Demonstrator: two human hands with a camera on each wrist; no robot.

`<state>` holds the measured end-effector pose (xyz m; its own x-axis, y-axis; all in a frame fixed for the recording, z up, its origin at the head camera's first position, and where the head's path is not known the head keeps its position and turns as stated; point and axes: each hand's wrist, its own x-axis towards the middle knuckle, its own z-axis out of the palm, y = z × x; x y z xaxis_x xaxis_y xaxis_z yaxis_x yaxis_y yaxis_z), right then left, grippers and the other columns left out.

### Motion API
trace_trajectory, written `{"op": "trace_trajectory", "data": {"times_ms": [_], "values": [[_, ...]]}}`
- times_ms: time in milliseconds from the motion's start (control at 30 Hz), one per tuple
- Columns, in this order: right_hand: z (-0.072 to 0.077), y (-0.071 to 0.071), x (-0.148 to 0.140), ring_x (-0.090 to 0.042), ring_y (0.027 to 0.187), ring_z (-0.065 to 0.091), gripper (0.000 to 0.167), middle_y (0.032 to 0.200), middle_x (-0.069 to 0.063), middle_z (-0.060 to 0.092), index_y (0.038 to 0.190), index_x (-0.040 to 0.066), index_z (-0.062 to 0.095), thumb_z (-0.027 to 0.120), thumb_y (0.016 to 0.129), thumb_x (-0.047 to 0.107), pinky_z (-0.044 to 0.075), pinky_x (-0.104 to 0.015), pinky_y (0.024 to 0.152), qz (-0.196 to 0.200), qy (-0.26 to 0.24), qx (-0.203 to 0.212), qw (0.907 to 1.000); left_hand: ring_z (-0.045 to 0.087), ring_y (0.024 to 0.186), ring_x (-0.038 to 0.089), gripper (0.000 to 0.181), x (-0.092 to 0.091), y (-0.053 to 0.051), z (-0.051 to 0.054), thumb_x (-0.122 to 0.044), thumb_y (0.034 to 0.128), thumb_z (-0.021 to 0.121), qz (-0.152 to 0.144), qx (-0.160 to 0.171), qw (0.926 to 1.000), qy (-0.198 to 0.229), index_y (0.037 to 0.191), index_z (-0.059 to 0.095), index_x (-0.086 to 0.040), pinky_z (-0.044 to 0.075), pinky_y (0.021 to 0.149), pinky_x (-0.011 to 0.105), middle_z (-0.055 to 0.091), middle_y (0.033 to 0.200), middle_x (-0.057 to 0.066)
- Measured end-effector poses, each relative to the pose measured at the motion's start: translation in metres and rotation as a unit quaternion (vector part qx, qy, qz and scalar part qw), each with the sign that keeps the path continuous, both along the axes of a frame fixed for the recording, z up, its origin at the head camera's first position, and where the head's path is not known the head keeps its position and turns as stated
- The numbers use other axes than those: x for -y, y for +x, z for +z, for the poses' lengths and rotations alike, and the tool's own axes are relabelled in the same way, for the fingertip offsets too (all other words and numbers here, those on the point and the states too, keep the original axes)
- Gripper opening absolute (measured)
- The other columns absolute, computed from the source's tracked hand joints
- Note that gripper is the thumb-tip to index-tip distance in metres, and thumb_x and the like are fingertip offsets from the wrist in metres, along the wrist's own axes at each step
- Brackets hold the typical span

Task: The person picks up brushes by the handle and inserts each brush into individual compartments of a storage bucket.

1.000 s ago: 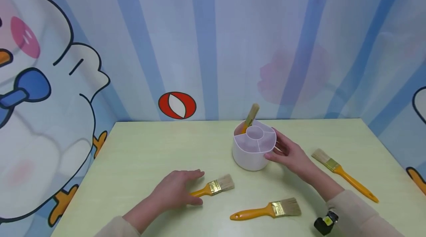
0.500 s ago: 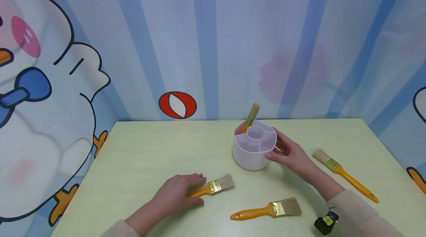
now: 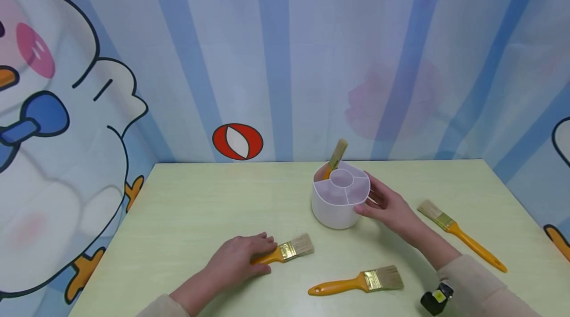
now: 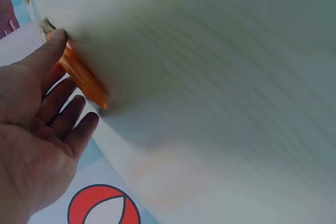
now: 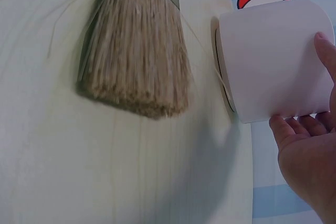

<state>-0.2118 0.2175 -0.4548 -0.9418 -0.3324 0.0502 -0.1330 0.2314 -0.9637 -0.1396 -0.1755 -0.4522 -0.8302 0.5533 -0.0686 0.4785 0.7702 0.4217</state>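
My left hand (image 3: 237,261) is at the orange-handled brush (image 3: 287,249) left of centre, with its thumb and fingers on either side of the handle. The left wrist view shows the thumb of that hand (image 4: 39,103) along the orange handle (image 4: 84,80), close to the bristles. My right hand (image 3: 394,211) grips the right side of the white divided container (image 3: 335,214), which has one brush (image 3: 337,154) standing bristles-up in its back left compartment. In the right wrist view, the thumb and fingers of this hand (image 5: 310,156) hold the container wall (image 5: 278,61).
One brush (image 3: 343,285) lies near the front of the pale table (image 3: 213,193), bristles to the right. Another brush (image 3: 474,243) lies slanted at the right, beyond the right forearm. A small black device (image 3: 436,298) is by the right sleeve. Behind the table hangs a printed backdrop (image 3: 307,60).
My left hand has come down onto the brush handle, and its fingers and thumb have drawn in around it. The right hand and container have kept their place.
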Motion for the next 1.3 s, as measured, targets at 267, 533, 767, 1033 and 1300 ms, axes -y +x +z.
{"op": "trace_trajectory", "data": {"times_ms": [267,533,767,1033,1300], "values": [[0.002,0.000,0.000,-0.044,0.158,0.030,0.093,0.174,-0.021,0.027,0.172,0.008,0.020,0.078,0.100,0.016,0.041,-0.028,0.114,-0.002,0.004,-0.001,1.0000,0.060,0.141,0.022,0.047,0.004,-0.006,-0.003,-0.021,0.0973,0.081,-0.031,-0.001,0.9994,0.016,0.143,0.071,-0.016,0.054,0.109,0.052,0.069,0.145,-0.002],[0.000,-0.002,0.000,-0.043,0.159,0.030,0.094,0.175,-0.019,0.026,0.172,0.009,0.019,0.078,0.100,0.018,0.042,-0.023,0.112,-0.005,0.008,0.001,1.0000,0.060,0.140,0.017,0.047,0.005,-0.010,-0.007,-0.019,0.0968,0.081,-0.033,0.014,0.9982,0.047,0.143,0.072,-0.020,0.054,0.110,0.048,0.069,0.142,-0.006],[0.000,-0.002,0.000,-0.043,0.159,0.029,0.094,0.175,-0.018,0.026,0.172,0.010,0.018,0.078,0.100,0.019,0.043,-0.017,0.109,-0.004,0.003,0.006,1.0000,0.068,0.130,0.014,0.043,0.000,-0.009,-0.009,-0.017,0.0957,0.082,-0.052,-0.005,0.9966,0.064,0.138,0.075,-0.021,0.059,0.102,0.043,0.074,0.135,-0.005],[-0.001,-0.002,0.000,-0.043,0.159,0.029,0.094,0.175,-0.019,0.025,0.172,0.011,0.018,0.078,0.100,0.019,0.044,-0.017,0.108,-0.004,0.004,0.010,0.9999,0.073,0.119,0.011,0.037,-0.007,-0.009,-0.011,-0.017,0.0934,0.084,-0.057,-0.035,0.9963,0.054,0.130,0.080,-0.021,0.061,0.095,0.036,0.077,0.128,-0.005],[-0.001,0.000,0.000,-0.044,0.158,0.029,0.094,0.175,-0.021,0.026,0.172,0.009,0.018,0.078,0.100,0.018,0.045,-0.016,0.108,-0.003,-0.003,0.011,0.9999,0.076,0.104,0.007,0.028,-0.013,-0.009,-0.014,-0.014,0.0926,0.085,-0.051,-0.065,0.9946,0.062,0.119,0.084,-0.021,0.062,0.089,0.032,0.081,0.114,-0.010]]}}
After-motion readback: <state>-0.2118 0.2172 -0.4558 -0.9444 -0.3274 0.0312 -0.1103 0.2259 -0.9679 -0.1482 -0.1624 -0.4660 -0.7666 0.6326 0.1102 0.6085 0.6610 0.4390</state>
